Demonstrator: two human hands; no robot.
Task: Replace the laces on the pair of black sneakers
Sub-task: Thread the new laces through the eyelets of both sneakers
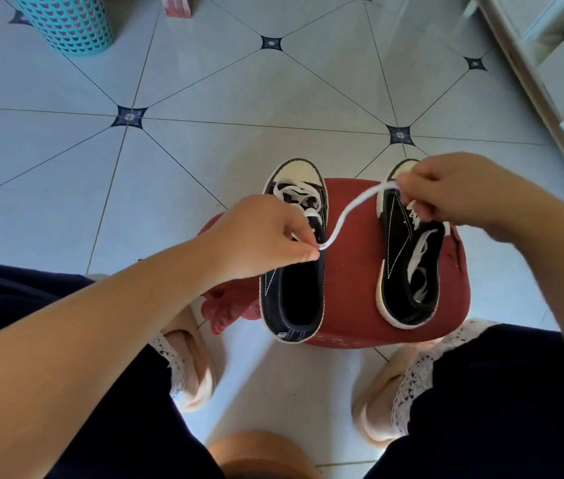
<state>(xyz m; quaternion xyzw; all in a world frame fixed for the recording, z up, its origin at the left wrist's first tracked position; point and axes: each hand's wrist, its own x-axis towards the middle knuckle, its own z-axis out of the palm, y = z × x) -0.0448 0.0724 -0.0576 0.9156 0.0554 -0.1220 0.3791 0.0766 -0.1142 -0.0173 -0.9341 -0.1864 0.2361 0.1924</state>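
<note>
Head view: I sit over a pale tiled floor (204, 150) with dark diamond insets where the grout lines cross. A red stool (349, 288) stands between my knees, and both sneakers rest on it, toes toward 12 o'clock and well apart. The left sneaker (294, 299) overhangs the stool's edge at 9 o'clock. The right sneaker (394, 236) lies near the rim at 3 o'clock.

My left hand (266, 236) pinches one end of a white lace (353, 209) between thumb and fingertips, above the left sneaker's opening. My right hand (446, 191), fingers curled, grips the lace's other end over the right sneaker's toe. The lace hangs slack in a wavy line between them, above the bare red strip separating the shoes. Loose white lacing lies across the left sneaker's front and trails inside the right one.

A red cloth (225, 305) sits crumpled against the stool at 8 o'clock. My slippers (194, 368) stand at 7 and 5 o'clock, close to the stool. A teal basket (66, 19) stands far off at 11 o'clock, and a pale cabinet (556, 46) runs along the floor's edge from 1 to 3 o'clock. Open tile stretches from 9 through 12 o'clock.
</note>
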